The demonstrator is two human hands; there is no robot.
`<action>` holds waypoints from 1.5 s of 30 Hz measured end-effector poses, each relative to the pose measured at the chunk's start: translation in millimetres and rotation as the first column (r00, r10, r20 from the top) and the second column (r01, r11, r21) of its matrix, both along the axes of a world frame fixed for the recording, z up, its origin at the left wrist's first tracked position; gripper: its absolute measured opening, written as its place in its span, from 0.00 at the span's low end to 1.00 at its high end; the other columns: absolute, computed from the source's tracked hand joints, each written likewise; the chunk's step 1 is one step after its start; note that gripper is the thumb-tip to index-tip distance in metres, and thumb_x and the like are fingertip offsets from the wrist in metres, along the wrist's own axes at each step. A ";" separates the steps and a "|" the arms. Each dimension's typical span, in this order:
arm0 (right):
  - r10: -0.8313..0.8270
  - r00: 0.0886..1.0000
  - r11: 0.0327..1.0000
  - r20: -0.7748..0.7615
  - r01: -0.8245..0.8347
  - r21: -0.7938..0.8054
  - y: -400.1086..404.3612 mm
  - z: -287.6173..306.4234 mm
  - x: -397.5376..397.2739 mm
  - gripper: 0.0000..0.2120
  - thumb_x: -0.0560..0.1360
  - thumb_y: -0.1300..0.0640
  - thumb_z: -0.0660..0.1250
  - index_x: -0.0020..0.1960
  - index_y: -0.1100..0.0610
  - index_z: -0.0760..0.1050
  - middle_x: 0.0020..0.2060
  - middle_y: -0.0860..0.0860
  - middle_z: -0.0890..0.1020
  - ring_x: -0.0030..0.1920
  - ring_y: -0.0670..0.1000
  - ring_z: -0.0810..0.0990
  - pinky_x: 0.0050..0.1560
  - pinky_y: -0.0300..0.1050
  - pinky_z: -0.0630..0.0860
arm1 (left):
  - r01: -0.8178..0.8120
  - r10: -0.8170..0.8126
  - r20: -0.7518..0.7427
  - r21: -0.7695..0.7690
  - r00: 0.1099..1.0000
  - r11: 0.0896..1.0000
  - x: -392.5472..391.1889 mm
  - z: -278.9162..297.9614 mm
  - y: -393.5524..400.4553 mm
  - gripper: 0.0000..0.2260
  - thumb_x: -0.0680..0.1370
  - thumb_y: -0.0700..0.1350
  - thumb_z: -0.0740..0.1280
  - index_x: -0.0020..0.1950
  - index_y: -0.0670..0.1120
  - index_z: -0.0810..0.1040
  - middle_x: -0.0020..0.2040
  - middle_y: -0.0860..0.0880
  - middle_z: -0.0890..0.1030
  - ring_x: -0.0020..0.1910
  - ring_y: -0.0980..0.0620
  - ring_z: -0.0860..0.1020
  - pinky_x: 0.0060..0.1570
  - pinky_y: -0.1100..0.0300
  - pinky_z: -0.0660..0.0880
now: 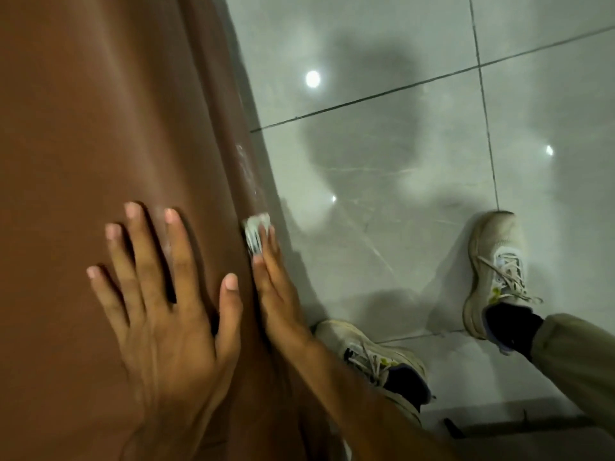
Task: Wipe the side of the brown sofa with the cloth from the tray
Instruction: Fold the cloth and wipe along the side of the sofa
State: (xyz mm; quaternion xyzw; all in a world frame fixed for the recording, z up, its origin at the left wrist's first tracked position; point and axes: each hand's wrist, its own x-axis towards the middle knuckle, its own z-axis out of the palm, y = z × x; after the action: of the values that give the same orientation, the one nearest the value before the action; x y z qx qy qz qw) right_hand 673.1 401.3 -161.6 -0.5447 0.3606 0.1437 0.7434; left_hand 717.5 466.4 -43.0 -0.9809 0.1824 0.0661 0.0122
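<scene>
Head view: the brown sofa point(100, 128) fills the left of the frame; the left hand point(166, 314) lies flat on its top, fingers spread, holding nothing; just right of it, over the sofa's edge, the right hand point(276, 294) presses a small white cloth point(255, 235) against the sofa's side with straight fingers held together — pale smears show on the side above the cloth; two worn sneakers point(496, 271) stand on the grey tiled floor point(382, 161) beside the sofa.

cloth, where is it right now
In the head view the cloth is under the right hand's fingertips, pressed on the brown sofa's side, right of centre.
</scene>
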 end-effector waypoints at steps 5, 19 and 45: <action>-0.102 0.984 0.994 -0.146 0.107 0.026 -12.8 -56.4 43.0 0.27 0.87 0.39 0.53 0.85 0.40 0.56 0.85 0.46 0.64 0.84 0.50 0.63 0.86 0.56 0.58 | 0.023 -0.023 0.035 0.015 0.999 1.000 21.5 -4.7 -12.5 0.34 0.88 0.57 0.56 0.90 0.44 0.51 0.90 0.36 0.51 0.90 0.35 0.49 0.87 0.35 0.47; -0.132 0.987 0.991 -0.094 0.134 0.017 -41.0 -64.4 128.1 0.27 0.87 0.42 0.54 0.84 0.44 0.60 0.84 0.47 0.67 0.83 0.51 0.66 0.85 0.56 0.60 | 0.051 -0.051 0.174 0.002 0.984 0.999 154.0 -13.2 -54.6 0.33 0.87 0.55 0.58 0.90 0.44 0.54 0.89 0.37 0.55 0.89 0.36 0.53 0.88 0.35 0.52; -0.116 0.993 0.993 -0.025 0.115 -0.029 -88.7 -63.9 273.6 0.28 0.85 0.40 0.53 0.83 0.48 0.65 0.80 0.54 0.73 0.79 0.57 0.73 0.81 0.59 0.68 | 0.057 -0.077 0.204 0.102 0.976 0.993 152.9 -34.3 -48.7 0.34 0.85 0.56 0.55 0.90 0.45 0.53 0.88 0.38 0.55 0.89 0.35 0.55 0.87 0.36 0.52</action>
State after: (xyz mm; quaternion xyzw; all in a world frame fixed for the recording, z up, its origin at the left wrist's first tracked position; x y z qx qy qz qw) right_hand 946.7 312.6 -225.5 -0.5310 0.4033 0.1025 0.7382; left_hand 870.4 417.8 -77.3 -0.9741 0.2096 -0.0285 0.0803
